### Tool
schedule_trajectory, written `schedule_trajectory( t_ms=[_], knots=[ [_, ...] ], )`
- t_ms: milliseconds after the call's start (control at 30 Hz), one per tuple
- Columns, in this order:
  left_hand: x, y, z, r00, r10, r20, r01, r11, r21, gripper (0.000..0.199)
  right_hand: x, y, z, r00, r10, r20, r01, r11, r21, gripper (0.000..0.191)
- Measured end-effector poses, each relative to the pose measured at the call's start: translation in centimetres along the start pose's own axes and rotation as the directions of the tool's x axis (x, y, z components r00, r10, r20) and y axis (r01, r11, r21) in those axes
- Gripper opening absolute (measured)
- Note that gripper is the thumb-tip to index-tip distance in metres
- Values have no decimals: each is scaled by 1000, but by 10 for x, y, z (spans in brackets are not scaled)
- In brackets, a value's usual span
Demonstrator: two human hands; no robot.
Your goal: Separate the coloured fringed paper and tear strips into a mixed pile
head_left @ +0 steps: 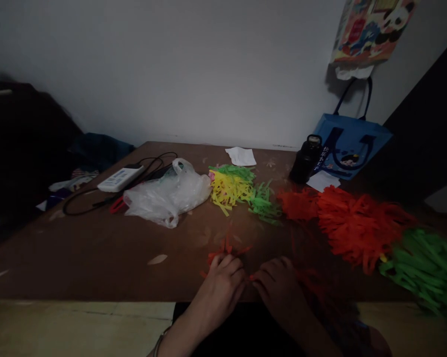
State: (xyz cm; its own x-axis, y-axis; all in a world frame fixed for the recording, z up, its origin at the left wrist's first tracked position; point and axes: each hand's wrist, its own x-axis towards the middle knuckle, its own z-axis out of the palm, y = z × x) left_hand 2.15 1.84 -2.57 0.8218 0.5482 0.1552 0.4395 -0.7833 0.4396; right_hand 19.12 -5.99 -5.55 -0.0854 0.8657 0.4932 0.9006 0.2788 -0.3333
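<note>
Hands low centre: left hand (223, 277) and right hand (277, 277) pinch red paper strips (225, 250) on table (96, 258). Best kept flat, strips aligned, grip light.

Dim, underexposed picture with dark, vignetted corners, soft focus and edge distortion.

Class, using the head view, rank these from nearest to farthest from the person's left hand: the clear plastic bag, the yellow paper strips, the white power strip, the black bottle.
From the left hand:
1. Yellow paper strips, straight ahead, mid-table.
2. Clear plastic bag, ahead and to the left.
3. Black bottle, far right, near the wall.
4. White power strip, far left, behind the bag.
</note>
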Motion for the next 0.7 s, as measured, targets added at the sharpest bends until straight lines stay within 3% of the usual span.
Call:
schedule_trajectory(
  t_ms=[167,333,500,600,700],
  knots=[
    [-3,-3,2,996,-63,-55,62,998,-24,13,-3,13,-2,999,-30,44,36,991,-131,20],
    [-3,2,1,983,-169,-68,171,985,19,21,-14,35,-18,997,66,46,-58,985,-163,24],
    [7,13,0,968,-247,-50,252,949,192,21,-12,33,-23,980,195,37,-180,952,-247,15],
    [13,13,3,977,-208,-46,212,941,265,20,-7,28,-20,971,239,15,-226,935,-274,12],
    [15,11,12,998,-48,-27,54,956,289,14,-5,27,-18,990,142,-15,-142,958,-248,17]
  ],
)
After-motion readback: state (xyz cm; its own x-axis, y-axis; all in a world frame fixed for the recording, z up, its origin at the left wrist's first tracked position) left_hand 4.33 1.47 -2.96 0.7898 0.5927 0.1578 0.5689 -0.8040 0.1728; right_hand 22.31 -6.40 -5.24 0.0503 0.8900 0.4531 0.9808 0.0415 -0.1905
